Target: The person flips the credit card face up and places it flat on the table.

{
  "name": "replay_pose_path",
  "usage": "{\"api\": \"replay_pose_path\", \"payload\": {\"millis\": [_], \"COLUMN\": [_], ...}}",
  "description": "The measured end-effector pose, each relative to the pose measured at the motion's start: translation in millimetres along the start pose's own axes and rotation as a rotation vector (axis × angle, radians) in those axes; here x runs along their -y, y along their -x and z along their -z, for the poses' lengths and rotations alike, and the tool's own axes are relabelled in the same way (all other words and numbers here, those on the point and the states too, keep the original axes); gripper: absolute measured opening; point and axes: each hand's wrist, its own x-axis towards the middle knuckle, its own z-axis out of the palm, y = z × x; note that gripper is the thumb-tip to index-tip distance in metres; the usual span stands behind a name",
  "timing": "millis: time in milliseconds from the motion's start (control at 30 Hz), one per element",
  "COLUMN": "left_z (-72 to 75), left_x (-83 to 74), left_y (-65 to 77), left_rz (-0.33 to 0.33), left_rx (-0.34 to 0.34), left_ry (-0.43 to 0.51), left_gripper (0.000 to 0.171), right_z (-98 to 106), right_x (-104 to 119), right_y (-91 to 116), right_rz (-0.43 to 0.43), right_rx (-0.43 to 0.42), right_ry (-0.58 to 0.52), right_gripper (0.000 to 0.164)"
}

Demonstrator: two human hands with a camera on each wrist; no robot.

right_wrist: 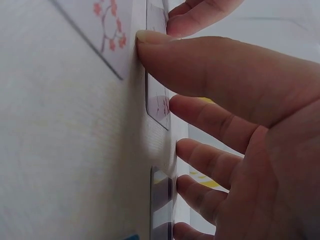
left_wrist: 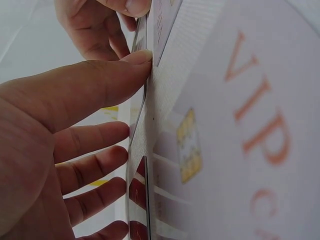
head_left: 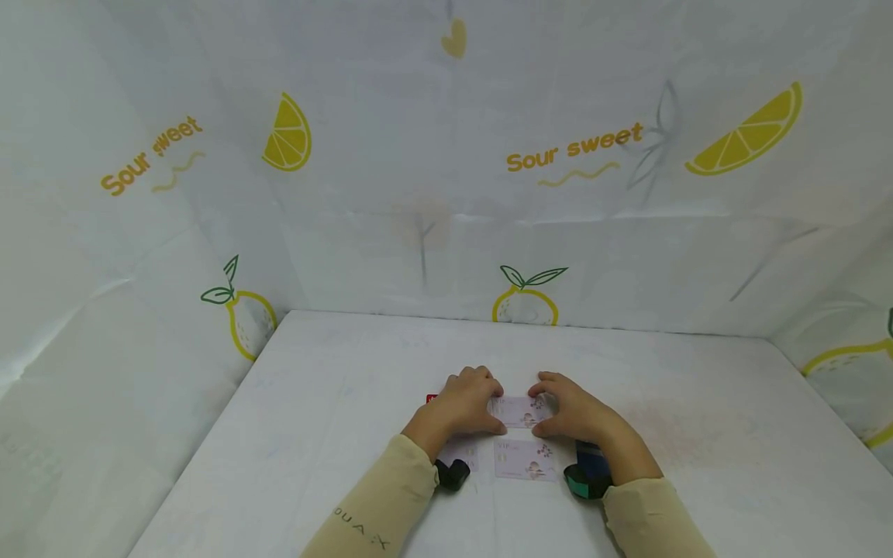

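A pale pink card (head_left: 516, 412) lies flat between my two hands. My left hand (head_left: 466, 403) is at its left end, the thumb tip down at the near edge and the other fingers spread on the table beyond. Around the right end my right hand (head_left: 575, 411) stands the same way, thumb near and fingers far. In the right wrist view the card's rounded corner (right_wrist: 157, 102) shows between thumb and forefinger. Just nearer lies a matching pink VIP card (head_left: 525, 460). Another VIP card (left_wrist: 240, 100) with a gold chip is below my left hand.
A red card (head_left: 432, 397) is mostly hidden behind my left hand. A dark blue card (head_left: 591, 457) lies under my right wrist. Beyond it, the right wrist view shows a dark, shiny card (right_wrist: 161, 202). A white table (head_left: 335, 418) meets lemon-printed sheeting (head_left: 391, 263).
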Motion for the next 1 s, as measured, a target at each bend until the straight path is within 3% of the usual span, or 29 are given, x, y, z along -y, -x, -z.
{"api": "replay_pose_path", "payload": {"millis": [667,900,1000], "left_z": [0.0,-1.1,-1.3], "left_x": [4.3,0.7,1.3], "left_y": [1.7,1.1,0.3], "left_rz": [0.018,0.012,0.014], "left_rx": [-0.002,0.005,-0.003], "left_ry": [0.023,0.011,0.007], "left_gripper": [0.057,0.057,0.057], "right_z": [0,6,14], "right_x": [6,-3,-9], "right_y": [-1,9,15], "right_rz": [0.02,0.006,-0.026], "right_rx": [0.006,0.016,0.006], "right_ry": [0.012,-0.036,-0.047], "right_gripper": [0.05,0.07,0.069]}}
